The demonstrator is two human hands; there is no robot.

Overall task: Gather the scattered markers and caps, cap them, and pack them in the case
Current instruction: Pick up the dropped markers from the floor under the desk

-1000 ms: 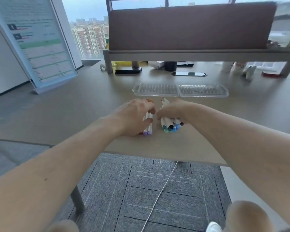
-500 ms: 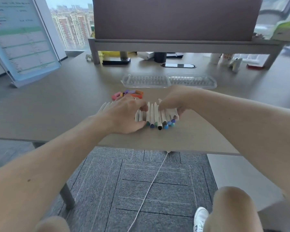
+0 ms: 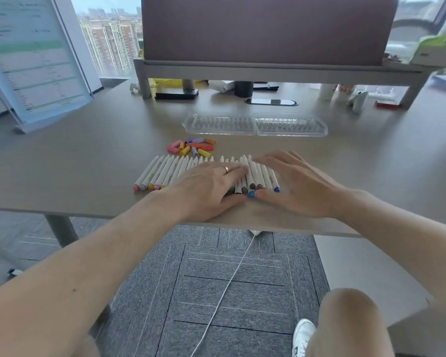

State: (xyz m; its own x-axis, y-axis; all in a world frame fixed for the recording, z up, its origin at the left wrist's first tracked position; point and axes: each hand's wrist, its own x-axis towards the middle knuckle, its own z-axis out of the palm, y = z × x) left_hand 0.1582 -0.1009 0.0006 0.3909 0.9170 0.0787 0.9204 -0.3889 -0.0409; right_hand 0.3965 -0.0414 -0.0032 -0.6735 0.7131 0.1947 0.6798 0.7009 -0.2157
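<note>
Beige surface (image 3: 88,163) runs before a window (image 3: 108,39) with city towers beyond. White markers (image 3: 165,172) lie on it side by side in one long row near the front edge, their coloured ends toward the person and their pointed white ends away.

Left hand (image 3: 206,186) lies flat on the middle of the row, palm down. Its fingers (image 3: 233,170) are straight and close together and rest across the barrels, so the markers beneath are mostly hidden; one finger wears a ring (image 3: 225,168). Markers left of this hand are uncovered and fan slightly outward.

Right hand (image 3: 296,186) lies flat over the right end of the row, its fingers (image 3: 273,158) straight and somewhat spread, the tips resting on the far parts of the barrels. Between the two hands a few markers show with dark, brown and blue ends. Both thumbs sit on the near side of the row, against the coloured ends, tips almost meeting. Neither hand grips anything.

Loose caps (image 3: 191,148), pink, orange, yellow and purple, lie heaped just beyond the row, apart from both hands. Farther back the clear case (image 3: 255,124) lies open.
</note>
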